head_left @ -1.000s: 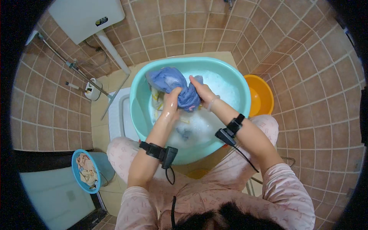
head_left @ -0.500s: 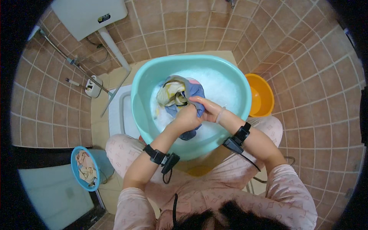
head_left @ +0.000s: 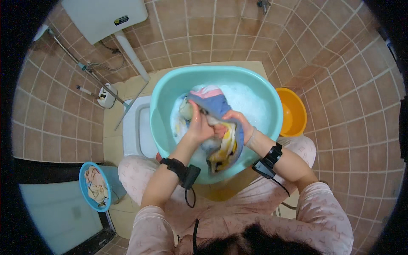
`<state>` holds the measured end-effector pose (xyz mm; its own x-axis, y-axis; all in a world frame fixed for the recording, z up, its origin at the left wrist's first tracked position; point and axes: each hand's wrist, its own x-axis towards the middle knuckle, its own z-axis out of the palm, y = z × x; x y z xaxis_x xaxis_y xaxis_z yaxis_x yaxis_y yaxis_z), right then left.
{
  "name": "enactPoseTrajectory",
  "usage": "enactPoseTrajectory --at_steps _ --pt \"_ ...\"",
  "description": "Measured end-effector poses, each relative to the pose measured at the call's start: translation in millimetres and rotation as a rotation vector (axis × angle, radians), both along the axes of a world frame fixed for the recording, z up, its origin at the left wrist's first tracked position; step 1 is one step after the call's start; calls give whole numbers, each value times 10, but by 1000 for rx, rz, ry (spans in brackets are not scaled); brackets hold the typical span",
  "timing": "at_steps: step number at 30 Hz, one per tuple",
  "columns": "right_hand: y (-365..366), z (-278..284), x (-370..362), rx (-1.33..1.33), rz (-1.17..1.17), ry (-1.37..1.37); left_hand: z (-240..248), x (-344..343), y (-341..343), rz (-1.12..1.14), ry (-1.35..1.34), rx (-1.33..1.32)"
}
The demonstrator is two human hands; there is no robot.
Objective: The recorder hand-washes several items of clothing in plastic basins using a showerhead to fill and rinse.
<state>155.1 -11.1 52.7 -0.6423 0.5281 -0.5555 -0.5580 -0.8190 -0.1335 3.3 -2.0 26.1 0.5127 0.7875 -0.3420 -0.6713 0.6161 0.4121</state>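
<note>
A wet multicoloured cloth, blue with pink, white and yellow parts, is lifted over the suds in a large turquoise tub. Whether it is a garment or a towel cannot be told. My right hand grips its blue edge, thumb on top, and a yellow-and-white fold hangs below toward the tub's near rim. Against the cloth's left part lies my left hand, thumb stretched away from the fingers. The fingertips of the two hands nearly meet in the folds. Some fingers are partly covered by cloth.
An orange basin stands right of the tub. A white squat toilet lies left of it. Near the lower left is a blue bucket holding clothes. A pipe runs down from a white cistern. Tiled walls surround the tub.
My hands have moved apart, and the left thumb has spread. The cloth has been turned: its yellow-and-white part now hangs near the tub's front rim, with pink showing at the far side.
</note>
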Motion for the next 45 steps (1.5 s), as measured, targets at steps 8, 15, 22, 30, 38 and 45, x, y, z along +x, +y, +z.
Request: enactPoseTrajectory --at_steps 8,15,22,30,38,45 --pt "7 438 -154 532 531 -392 66 -105 389 -53 -106 -95" --pt "-25 -107 -261 912 658 -942 -59 -22 374 -103 313 -37" --pt "-93 -157 -321 1184 851 -1380 -92 -19 293 -161 704 151" --pt "-147 -156 -345 1358 923 -1519 -244 -66 299 -222 1000 222" --pt "206 -9 -134 1047 345 -1120 211 -117 202 -169 260 54" --pt "669 71 174 186 -158 -318 27 -385 -107 -99 1365 1047"
